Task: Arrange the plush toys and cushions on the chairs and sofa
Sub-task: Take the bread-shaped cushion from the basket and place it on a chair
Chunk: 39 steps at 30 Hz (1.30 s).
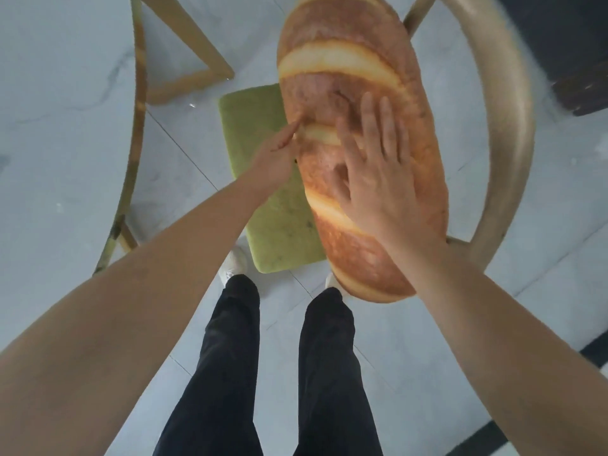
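Settling bread-shaped cushion (345, 60) on green seat pad (279, 222). Your right hand (381, 182) spread, pressing; left hand (276, 153) straight-fingered at edge. Next: centre it.

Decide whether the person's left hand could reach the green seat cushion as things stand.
Probably yes. The left hand touches the bread cushion at its left edge, right by the bare strip of the green seat cushion, and nothing lies between them. The bread cushion covers only its right side.
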{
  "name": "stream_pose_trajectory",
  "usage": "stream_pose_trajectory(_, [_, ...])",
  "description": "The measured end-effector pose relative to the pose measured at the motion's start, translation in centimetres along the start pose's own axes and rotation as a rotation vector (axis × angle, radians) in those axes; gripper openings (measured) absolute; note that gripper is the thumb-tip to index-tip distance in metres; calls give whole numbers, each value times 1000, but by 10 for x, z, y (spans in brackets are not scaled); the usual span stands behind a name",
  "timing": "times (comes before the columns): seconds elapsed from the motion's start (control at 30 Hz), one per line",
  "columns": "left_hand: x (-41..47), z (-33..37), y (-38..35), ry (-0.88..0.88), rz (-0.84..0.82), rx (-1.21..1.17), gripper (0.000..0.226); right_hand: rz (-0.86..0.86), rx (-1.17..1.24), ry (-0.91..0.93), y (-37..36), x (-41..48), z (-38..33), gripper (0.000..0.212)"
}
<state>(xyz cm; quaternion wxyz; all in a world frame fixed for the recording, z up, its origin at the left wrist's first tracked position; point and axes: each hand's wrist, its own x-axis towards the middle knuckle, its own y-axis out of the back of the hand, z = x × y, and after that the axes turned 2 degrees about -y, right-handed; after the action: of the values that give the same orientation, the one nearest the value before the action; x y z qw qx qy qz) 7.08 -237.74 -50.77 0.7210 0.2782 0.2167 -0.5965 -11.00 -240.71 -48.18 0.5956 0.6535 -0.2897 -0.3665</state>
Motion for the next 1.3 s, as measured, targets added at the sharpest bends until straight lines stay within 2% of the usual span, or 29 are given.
stream_pose_trajectory(0.1, [2,-8,-15,-35,-59,-19,51,-49,-95,-8,-9,-20,22,70])
stream_pose_trajectory(0.2, [1,-16,-30,-78,-137,-11,56,-103,-116,9,-15,-85,34,71])
stream_pose_trajectory(0.3, [7,-15,-41,-33,-54,9,57,-184,-43,17,-10,-138,38,71])
stream_pose_trajectory(0.37, [0,-19,-49,-16,50,44,56,-180,0,15,-2,-137,39,63])
stream_pose_trajectory(0.43, [-19,-26,-65,1,115,21,55,-125,15,24,8,-102,40,58])
stream_pose_trajectory(0.57, [-61,-38,-107,-69,43,99,58,-32,-45,135,25,22,37,61])
stream_pose_trajectory(0.63, [-73,-43,-116,38,29,-15,61,-64,-148,238,31,80,24,71])
stream_pose_trajectory(0.7, [-76,-54,-120,140,31,-117,95,-119,-285,370,31,121,4,83])
stream_pose_trajectory(0.73, [-76,-60,-122,162,20,-91,111,-155,-366,438,27,135,-5,88])
stream_pose_trajectory(0.83, [-68,-68,-126,174,5,-40,129,-282,-554,536,10,161,-15,99])
stream_pose_trajectory(1.0, [-57,-70,-130,171,14,-40,129,-297,-502,496,5,194,-8,98])
stream_pose_trajectory(1.2, [-57,-74,-131,160,18,-26,127,-272,-349,187,14,228,-8,95])
stream_pose_trajectory(1.3, [-54,-79,-123,165,-20,-4,127,-241,-384,161,11,210,-18,90])
